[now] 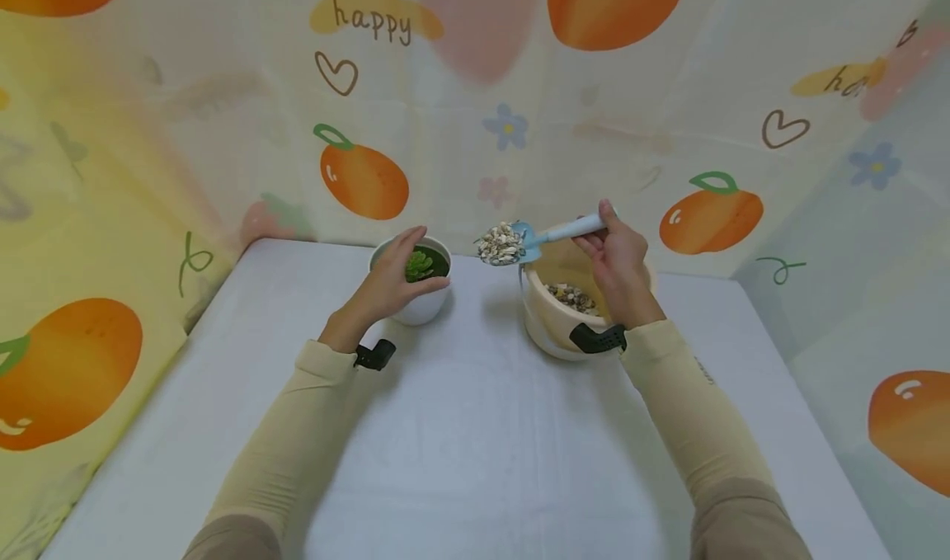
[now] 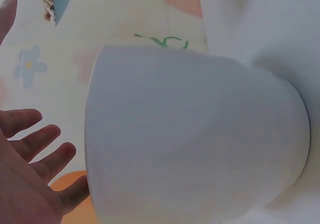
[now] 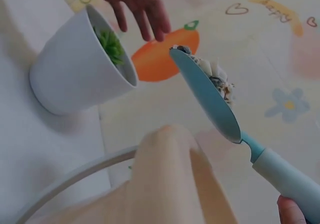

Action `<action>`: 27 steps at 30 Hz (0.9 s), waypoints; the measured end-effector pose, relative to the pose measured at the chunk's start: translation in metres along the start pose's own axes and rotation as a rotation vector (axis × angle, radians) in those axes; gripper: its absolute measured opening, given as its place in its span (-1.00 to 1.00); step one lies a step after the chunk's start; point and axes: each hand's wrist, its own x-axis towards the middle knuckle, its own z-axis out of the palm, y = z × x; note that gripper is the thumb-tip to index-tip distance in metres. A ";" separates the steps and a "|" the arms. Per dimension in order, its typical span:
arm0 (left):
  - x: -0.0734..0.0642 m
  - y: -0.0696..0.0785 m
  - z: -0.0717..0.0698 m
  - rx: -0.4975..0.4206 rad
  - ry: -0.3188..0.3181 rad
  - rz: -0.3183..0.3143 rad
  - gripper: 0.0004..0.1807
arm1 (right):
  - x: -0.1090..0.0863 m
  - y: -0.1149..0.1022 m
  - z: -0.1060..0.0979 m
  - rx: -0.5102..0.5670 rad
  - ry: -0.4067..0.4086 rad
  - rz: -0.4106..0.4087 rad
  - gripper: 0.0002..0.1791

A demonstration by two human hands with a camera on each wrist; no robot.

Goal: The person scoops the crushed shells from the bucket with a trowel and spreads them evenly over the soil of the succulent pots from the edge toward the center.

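Note:
My left hand hovers over the near side of a white pot, fingers straight and spread. Inside the pot sits a green succulent, partly hidden by that hand in the head view. Whether a fingertip touches the rim, I cannot tell. My right hand grips the pale handle of a small blue trowel. A heap of whitish and grey gravel lies on its blade, held up between pot and bucket. Beneath the right hand stands a cream bucket with more gravel in it.
A white cloth covers the table. Behind it hangs a printed backdrop with oranges, hearts and flowers. The bucket's thin grey handle curves along its side in the right wrist view. Black wrist cameras sit on both wrists.

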 end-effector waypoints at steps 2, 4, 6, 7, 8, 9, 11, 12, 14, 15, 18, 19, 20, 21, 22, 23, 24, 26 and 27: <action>-0.002 -0.002 -0.004 0.002 0.010 -0.006 0.06 | 0.000 0.003 0.003 -0.007 0.000 0.000 -0.86; -0.003 -0.003 -0.007 0.001 0.018 -0.017 0.07 | -0.001 0.005 0.007 -0.020 0.000 -0.003 -0.84; -0.004 -0.007 -0.009 0.001 0.020 -0.031 0.09 | 0.000 0.008 0.011 -0.035 -0.001 -0.003 -0.82; -0.005 -0.009 -0.010 0.004 0.021 -0.037 0.10 | 0.000 0.010 0.013 -0.042 0.001 -0.001 -0.80; -0.005 -0.011 -0.011 0.003 0.022 -0.042 0.11 | -0.001 0.011 0.014 -0.048 0.004 0.005 -0.79; -0.006 -0.013 -0.012 0.001 0.024 -0.051 0.12 | -0.001 0.013 0.016 -0.060 0.006 0.011 -0.77; -0.008 -0.019 -0.014 -0.004 0.028 -0.064 0.13 | -0.001 0.017 0.020 -0.070 0.011 0.027 -0.74; -0.009 -0.021 -0.015 -0.005 0.029 -0.071 0.14 | -0.002 0.019 0.021 -0.071 0.014 0.036 -0.73; -0.011 -0.026 -0.018 -0.013 0.034 -0.084 0.15 | -0.002 0.022 0.025 -0.073 0.012 0.043 -0.72; -0.012 -0.029 -0.019 -0.015 0.035 -0.090 0.15 | -0.002 0.024 0.026 -0.075 0.010 0.045 -0.71; -0.013 -0.035 -0.021 -0.022 0.035 -0.103 0.17 | -0.003 0.028 0.031 -0.059 0.006 0.054 -0.71; -0.014 -0.037 -0.021 -0.025 0.034 -0.109 0.17 | -0.003 0.030 0.032 -0.062 0.004 0.050 -0.72; -0.014 -0.039 -0.022 -0.027 0.032 -0.116 0.17 | -0.004 0.031 0.034 -0.061 0.003 0.051 -0.72; -0.015 -0.041 -0.022 -0.031 0.030 -0.124 0.17 | -0.005 0.032 0.035 -0.067 0.003 0.054 -0.72; -0.016 -0.042 -0.022 -0.034 0.027 -0.131 0.17 | -0.005 0.034 0.037 -0.070 0.003 0.058 -0.73; -0.016 -0.044 -0.022 -0.039 0.024 -0.139 0.17 | -0.005 0.036 0.038 -0.074 0.001 0.055 -0.73; -0.016 -0.046 -0.021 -0.044 0.023 -0.146 0.17 | -0.006 0.037 0.040 -0.072 -0.002 0.055 -0.74; -0.016 -0.048 -0.021 -0.051 0.028 -0.151 0.18 | -0.007 0.040 0.043 -0.079 -0.006 0.054 -0.74; -0.016 -0.050 -0.020 -0.056 0.030 -0.153 0.19 | -0.007 0.042 0.044 -0.080 -0.009 0.056 -0.74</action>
